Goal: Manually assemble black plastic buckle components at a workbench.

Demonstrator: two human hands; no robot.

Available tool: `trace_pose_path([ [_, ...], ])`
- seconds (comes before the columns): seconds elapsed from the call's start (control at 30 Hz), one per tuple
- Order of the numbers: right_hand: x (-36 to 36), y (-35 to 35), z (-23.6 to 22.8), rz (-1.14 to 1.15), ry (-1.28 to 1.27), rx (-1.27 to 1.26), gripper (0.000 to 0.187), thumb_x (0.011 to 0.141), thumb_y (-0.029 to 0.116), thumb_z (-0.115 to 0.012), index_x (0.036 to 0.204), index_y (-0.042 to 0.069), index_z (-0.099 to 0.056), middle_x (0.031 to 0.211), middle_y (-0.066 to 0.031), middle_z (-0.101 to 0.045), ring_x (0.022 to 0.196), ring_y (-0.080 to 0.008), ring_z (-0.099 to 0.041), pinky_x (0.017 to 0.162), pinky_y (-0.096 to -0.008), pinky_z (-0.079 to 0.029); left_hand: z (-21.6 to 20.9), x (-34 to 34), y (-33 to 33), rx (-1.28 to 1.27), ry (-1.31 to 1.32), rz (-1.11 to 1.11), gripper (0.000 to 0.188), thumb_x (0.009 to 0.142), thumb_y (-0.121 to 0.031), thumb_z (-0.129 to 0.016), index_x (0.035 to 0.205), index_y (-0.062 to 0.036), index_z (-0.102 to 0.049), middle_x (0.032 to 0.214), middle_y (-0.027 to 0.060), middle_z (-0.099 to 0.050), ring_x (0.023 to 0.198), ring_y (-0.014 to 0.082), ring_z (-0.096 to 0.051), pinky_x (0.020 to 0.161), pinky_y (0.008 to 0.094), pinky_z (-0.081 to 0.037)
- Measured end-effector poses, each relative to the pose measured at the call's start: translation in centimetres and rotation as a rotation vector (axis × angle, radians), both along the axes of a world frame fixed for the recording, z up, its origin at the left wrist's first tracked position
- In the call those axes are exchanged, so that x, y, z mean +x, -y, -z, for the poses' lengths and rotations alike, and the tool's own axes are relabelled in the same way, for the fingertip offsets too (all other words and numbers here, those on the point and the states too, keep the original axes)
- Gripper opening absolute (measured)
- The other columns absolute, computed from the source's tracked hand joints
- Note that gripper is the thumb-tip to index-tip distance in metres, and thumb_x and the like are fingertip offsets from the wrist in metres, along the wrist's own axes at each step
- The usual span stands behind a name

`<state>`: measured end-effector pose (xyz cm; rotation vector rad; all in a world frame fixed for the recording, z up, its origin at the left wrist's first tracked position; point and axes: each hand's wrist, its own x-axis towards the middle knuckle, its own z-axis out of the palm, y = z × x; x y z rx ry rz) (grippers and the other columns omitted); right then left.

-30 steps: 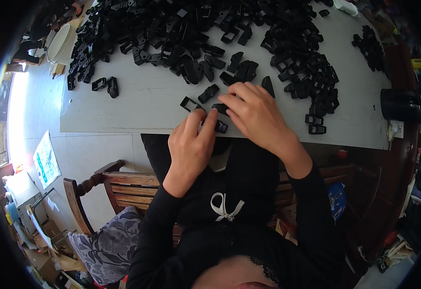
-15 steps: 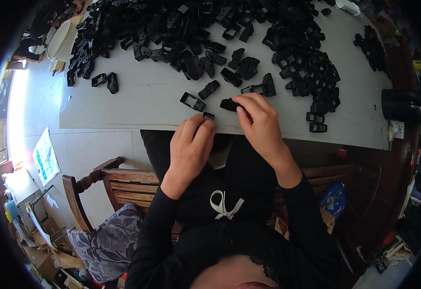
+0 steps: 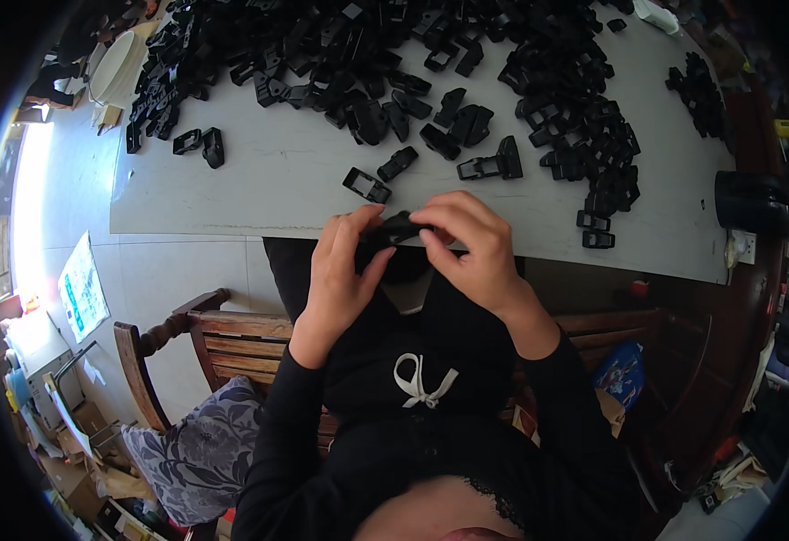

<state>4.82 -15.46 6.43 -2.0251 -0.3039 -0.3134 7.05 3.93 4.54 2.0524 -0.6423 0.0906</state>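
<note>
My left hand [image 3: 340,270] and my right hand [image 3: 477,248] meet at the near edge of the table. Black plastic [image 3: 399,227] spans the gap between them, pinched by the fingers of both. Whether it is one part or two pressed together cannot be made out, since fingers and dark trousers hide its outline. Just beyond my left fingertips lies a black open-framed plastic part [image 3: 366,186], with a narrower black part [image 3: 398,163] touching or close to its far end. Beyond my right hand rests a long black part with an upright end [image 3: 492,163].
A big heap of black plastic parts [image 3: 358,63] covers the far side of the white table [image 3: 259,198]. More parts trail down the right [image 3: 597,171], and a small cluster [image 3: 696,95] lies at the far right. A wooden bench [image 3: 241,347] with a patterned cushion [image 3: 205,451] is behind me.
My right hand has brought its black part left and nearer to me. My left hand has turned its fingers toward it, and the small part under the left fingertips has left the tabletop.
</note>
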Motion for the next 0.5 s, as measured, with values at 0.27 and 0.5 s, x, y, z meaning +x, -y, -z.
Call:
trace_pose_path([
  [0.27,0.6,-0.5,0.5,-0.083,0.248,-0.315,0.030,0.069,-0.005,-0.073,0.099,-0.002,-0.067,0.095,-0.0104,-0.062,0.075,-0.0238,-0.064,0.063,-0.0332,-0.053,-0.1,0.3,-0.1,-0.048,-0.038,0.020,0.059,0.072,0.006,-0.075,0.126,-0.0028,-0.054,0.100,0.0117,-0.062,0.089,0.0279,-0.061,0.077,0.0349,-0.051],
  [0.5,1.0,-0.6,-0.6,-0.132,0.276,-0.469,0.026,0.072,0.001,-0.071,0.098,-0.002,-0.069,0.091,-0.0100,-0.063,0.075,-0.0239,-0.063,0.065,-0.0350,-0.052,0.0,0.3,0.0,-0.088,-0.040,0.043,0.062,0.070,0.007,-0.075,0.127,-0.0037,-0.053,0.101,0.0116,-0.063,0.090,0.0279,-0.062,0.078,0.0350,-0.051],
])
